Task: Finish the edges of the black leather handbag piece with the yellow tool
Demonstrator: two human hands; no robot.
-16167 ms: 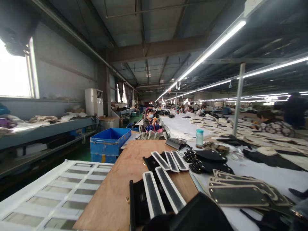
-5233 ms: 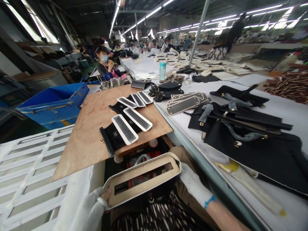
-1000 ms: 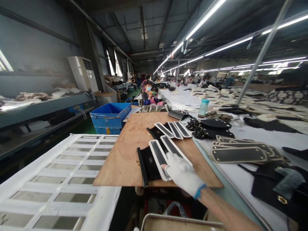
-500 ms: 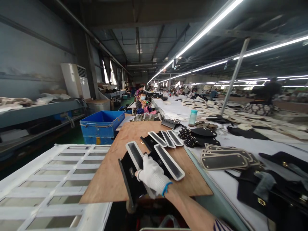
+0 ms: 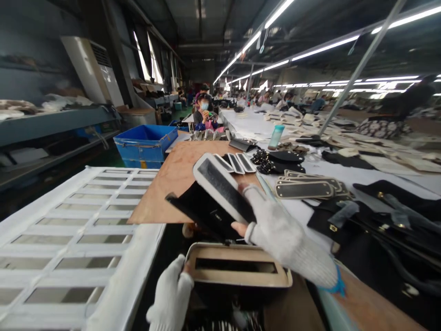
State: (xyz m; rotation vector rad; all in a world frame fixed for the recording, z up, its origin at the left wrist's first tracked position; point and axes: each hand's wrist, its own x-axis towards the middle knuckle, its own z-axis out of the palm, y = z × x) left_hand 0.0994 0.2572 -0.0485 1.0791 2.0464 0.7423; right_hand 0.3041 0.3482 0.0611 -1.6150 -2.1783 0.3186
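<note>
My right hand (image 5: 275,230), in a white knit glove with bare fingertips, grips a black bag piece (image 5: 203,209). A long dark strip with a white border (image 5: 220,184) lies along that piece, tilted up over the wooden board. Lower down, my left hand (image 5: 172,292), gloved the same way, has its thumb and fingers closed at the left end of a boxy piece (image 5: 237,281). This piece has a tan face with a long dark slot and a pale rim. Its black lower part is in shadow.
A wooden board (image 5: 155,193) carries several white-edged strips (image 5: 236,163). Right of it lie tan-edged dark panels (image 5: 303,189), black bag parts (image 5: 375,230) and a teal bottle (image 5: 276,137). A slatted white rack (image 5: 72,220) and blue bin (image 5: 144,145) stand left. A person (image 5: 205,115) sits ahead.
My right hand has lifted the black bag piece with a white-edged strip off the board. My left hand has come into view holding the boxy piece. The view has tilted down.
</note>
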